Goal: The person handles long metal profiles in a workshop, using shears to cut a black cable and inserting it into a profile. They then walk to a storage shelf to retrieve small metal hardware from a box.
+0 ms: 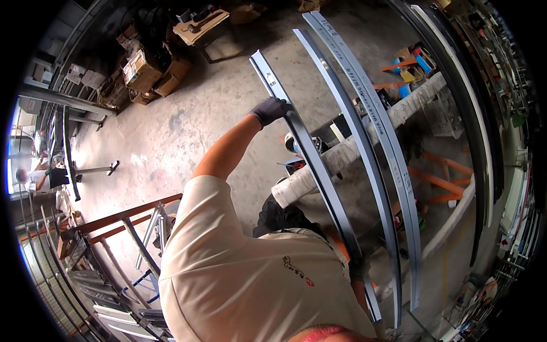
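Note:
A long grey metal profile (310, 154) lies slantwise in front of me across a whitish wrapped support bar (296, 185). My left hand (270, 112), in a dark glove, is closed around it toward its far end, with that arm stretched out. Close to my body, my gloved right hand (358, 268) is at the profile's near part; it sits in shadow, but its fingers appear wrapped round the edge. To the right, apart from both hands, lie a second grey profile (354, 126) and a wider one with dark markings (379, 111).
More long black and white profiles (481, 114) stand at the far right. Orange trestle legs (441, 179) and tools are below the bar. Cardboard boxes (141, 71) and a small table (200, 27) are at the back left. Another person (40, 179) is at the far left.

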The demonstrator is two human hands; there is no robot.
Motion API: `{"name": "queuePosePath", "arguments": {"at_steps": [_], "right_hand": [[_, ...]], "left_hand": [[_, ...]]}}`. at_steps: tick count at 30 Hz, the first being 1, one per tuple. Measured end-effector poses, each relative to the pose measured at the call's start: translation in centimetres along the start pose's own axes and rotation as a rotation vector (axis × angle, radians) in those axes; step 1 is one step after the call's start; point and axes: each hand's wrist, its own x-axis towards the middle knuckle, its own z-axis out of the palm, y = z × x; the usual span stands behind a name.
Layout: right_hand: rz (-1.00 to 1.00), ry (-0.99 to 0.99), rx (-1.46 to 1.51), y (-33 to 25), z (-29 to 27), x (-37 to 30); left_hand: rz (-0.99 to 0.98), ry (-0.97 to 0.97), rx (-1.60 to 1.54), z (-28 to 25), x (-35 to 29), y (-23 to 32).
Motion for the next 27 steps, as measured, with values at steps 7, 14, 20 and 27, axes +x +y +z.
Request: {"name": "queuePosePath", "arguments": {"at_steps": [7, 14, 20, 27], "right_hand": [[0.051, -0.02, -0.039, 1.9, 1.4, 0.3], [-0.04, 0.065, 0.054, -0.6, -0.4, -1.0], [-0.234, 0.292, 0.117, -2.1, -2.9, -0.4], [0.029, 0.227, -0.021, 2.0, -2.5, -3.2]], "left_hand": [[-0.163, 0.02, -0.194, 0.7, -0.5, 1.7], [0.236, 0.008, -0.255, 0.4, -2.9, 17.4], [0.602, -0.161, -0.184, 6.1, -3.5, 30.1], [0.82, -0.561, -0.123, 12.4, -1.5, 40.7]]}}
